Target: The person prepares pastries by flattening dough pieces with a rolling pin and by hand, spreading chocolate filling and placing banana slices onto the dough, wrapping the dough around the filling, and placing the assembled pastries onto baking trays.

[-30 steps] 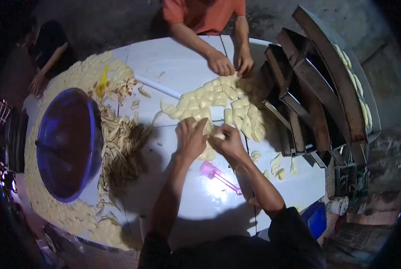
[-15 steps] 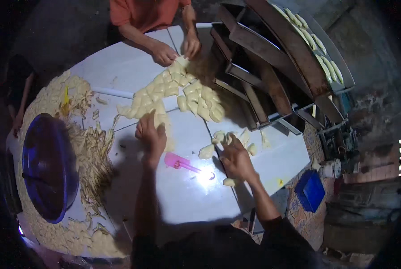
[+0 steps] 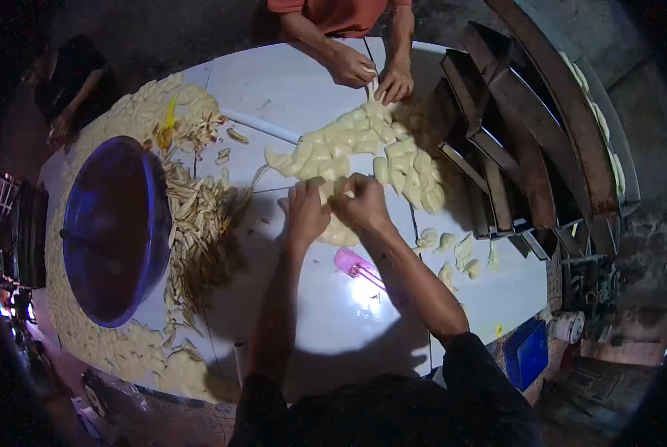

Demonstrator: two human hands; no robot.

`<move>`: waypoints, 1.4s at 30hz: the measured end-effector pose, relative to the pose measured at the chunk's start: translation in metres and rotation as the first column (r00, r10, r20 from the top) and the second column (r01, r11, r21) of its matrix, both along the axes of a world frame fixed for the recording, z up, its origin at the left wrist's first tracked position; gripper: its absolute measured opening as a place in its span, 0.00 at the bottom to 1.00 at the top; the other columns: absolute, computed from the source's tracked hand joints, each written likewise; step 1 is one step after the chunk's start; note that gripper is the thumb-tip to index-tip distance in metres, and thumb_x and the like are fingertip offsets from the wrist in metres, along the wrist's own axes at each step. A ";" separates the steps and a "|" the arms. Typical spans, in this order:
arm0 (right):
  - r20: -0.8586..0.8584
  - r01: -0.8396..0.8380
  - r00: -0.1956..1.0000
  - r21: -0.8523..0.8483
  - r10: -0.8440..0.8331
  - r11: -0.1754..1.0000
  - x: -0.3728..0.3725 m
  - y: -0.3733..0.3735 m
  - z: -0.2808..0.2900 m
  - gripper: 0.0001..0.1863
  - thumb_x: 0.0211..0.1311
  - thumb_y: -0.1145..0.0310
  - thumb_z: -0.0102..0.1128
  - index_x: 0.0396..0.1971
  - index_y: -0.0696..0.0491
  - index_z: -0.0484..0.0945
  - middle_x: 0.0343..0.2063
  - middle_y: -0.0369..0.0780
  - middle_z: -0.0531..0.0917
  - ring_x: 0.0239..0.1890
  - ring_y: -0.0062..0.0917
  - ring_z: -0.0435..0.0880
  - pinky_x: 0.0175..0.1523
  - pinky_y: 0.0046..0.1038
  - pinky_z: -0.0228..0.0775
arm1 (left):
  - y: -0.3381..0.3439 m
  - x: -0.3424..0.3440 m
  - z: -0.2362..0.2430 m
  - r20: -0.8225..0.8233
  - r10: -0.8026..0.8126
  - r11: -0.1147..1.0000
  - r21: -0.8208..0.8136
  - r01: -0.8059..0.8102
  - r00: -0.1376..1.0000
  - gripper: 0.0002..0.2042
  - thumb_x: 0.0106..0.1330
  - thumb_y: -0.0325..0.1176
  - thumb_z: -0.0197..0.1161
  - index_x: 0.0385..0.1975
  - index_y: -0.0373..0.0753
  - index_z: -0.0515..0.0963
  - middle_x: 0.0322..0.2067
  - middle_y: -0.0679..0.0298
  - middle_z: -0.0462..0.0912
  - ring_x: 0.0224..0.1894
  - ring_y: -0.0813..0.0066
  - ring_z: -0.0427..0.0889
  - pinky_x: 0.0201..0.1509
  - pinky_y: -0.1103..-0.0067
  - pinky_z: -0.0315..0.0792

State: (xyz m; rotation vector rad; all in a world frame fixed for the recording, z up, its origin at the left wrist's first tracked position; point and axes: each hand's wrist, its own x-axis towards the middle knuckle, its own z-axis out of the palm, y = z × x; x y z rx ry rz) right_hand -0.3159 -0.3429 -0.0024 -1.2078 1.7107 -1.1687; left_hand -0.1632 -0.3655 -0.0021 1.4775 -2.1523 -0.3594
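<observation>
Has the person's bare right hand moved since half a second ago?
Yes, the bare right hand moved leftward and forward: from right of the pink long-handled scoop to beyond it.

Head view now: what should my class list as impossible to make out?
All in the head view:
Anything in the bare right hand: hidden by its curled fingers.
Head of the orange-shirted co-worker: cut off by the upper edge.
Far end of the long rusty-brown metal tray: same edge.

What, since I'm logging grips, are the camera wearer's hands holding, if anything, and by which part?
Cannot tell: the left hand and right hand are at the pale dough, any hold hidden.
</observation>
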 end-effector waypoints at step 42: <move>-0.044 -0.157 0.988 -0.237 0.151 0.959 -0.001 0.123 0.075 0.16 0.58 0.74 0.62 0.46 0.59 0.83 0.42 0.50 0.86 0.42 0.38 0.87 0.49 0.31 0.79 | 0.027 0.032 0.057 -0.629 -0.450 0.611 0.300 0.732 0.634 0.13 0.64 0.32 0.66 0.43 0.35 0.73 0.32 0.57 0.81 0.37 0.66 0.82 0.44 0.74 0.74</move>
